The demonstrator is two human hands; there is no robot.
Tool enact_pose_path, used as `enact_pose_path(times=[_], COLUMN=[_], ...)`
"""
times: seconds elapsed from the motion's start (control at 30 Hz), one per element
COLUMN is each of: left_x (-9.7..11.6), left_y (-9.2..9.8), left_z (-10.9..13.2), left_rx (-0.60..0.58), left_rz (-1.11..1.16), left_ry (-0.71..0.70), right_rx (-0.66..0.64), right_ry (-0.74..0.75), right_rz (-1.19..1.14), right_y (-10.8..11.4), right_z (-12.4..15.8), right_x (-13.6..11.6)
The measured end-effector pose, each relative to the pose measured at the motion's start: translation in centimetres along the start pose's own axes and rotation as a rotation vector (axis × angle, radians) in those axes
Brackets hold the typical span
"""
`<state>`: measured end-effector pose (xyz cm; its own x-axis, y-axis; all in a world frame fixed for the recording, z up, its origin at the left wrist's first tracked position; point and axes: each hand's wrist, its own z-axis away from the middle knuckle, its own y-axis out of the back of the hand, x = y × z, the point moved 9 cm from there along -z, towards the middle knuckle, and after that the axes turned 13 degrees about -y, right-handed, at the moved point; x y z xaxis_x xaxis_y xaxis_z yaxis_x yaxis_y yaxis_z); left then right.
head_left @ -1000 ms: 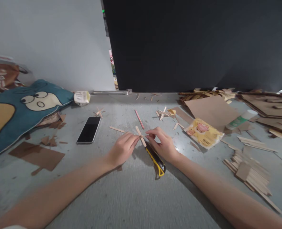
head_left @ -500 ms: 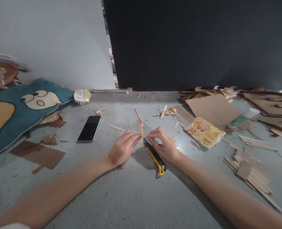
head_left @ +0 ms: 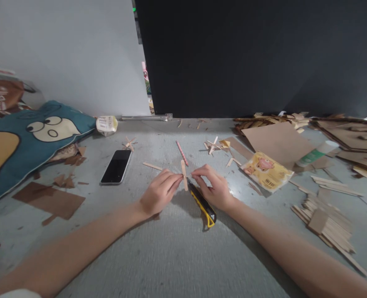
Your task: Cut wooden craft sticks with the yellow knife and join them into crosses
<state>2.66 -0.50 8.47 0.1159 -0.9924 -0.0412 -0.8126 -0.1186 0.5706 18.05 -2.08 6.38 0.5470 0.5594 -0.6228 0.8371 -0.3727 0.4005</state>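
Note:
Both hands pinch a small cross of wooden craft sticks (head_left: 184, 173) between them, one stick pointing away from me and another running crosswise. My left hand (head_left: 159, 191) is closed on the left end of the crosswise piece. From the other side, my right hand (head_left: 213, 188) pinches the right end with thumb and forefinger. Just under the right fingers lies a black and yellow utility knife (head_left: 203, 205) on the table. Beyond the cross is a pink patterned pencil-like stick (head_left: 181, 152). A loose craft stick (head_left: 152, 166) lies by the left hand.
Left are a phone (head_left: 116, 167), a blue cartoon cushion (head_left: 47, 128) and brown cardboard (head_left: 49, 200). Small stick crosses (head_left: 213, 145) lie farther back. On the right are a yellow tissue pack (head_left: 266, 171), a glue stick (head_left: 317, 154) and a pile of craft sticks (head_left: 334, 225).
The stick cross has tilted slightly, its far end swinging a little to the left. Both hands stay almost in place, still pinching it.

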Motion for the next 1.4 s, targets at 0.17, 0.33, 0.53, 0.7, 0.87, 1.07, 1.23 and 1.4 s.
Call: enact_pose_path(times=[0.17,0.33,0.53,0.7,0.87,1.07,1.23,1.4], left_x=[0.0,-0.2,-0.4,-1.3,-1.8,-3.6,-5.2,-5.7], left_y=[0.3,0.4,0.4,0.2,-0.2,-1.1,-1.1,-0.9], left_z=[0.1,0.2,0.3,0.8,1.1,2.0,2.9,3.3], left_rx=[0.025,0.034,0.041,0.021,0.011,-0.015,0.030,0.076], left_rz=[-0.028,-0.013,-0.008,0.015,0.048,0.053,0.103,0.106], left_ry=[0.010,0.038,0.060,0.159,0.199,0.294,0.411,0.491], right_rx=[-0.019,-0.035,-0.044,-0.029,-0.012,0.015,0.039,0.031], right_ry=[-0.030,-0.076,-0.074,-0.012,0.015,0.022,0.005,0.049], right_rz=[-0.008,0.017,0.015,-0.004,0.006,0.023,0.029,-0.010], right_y=[-0.3,-0.7,-0.6,-0.4,-0.3,-0.3,-0.3,-0.3], right_z=[0.1,0.2,0.2,0.2,0.1,0.0,-0.1,0.0], right_x=[0.7,1.5,1.3,0.4,-0.2,-0.2,0.0,-0.1])
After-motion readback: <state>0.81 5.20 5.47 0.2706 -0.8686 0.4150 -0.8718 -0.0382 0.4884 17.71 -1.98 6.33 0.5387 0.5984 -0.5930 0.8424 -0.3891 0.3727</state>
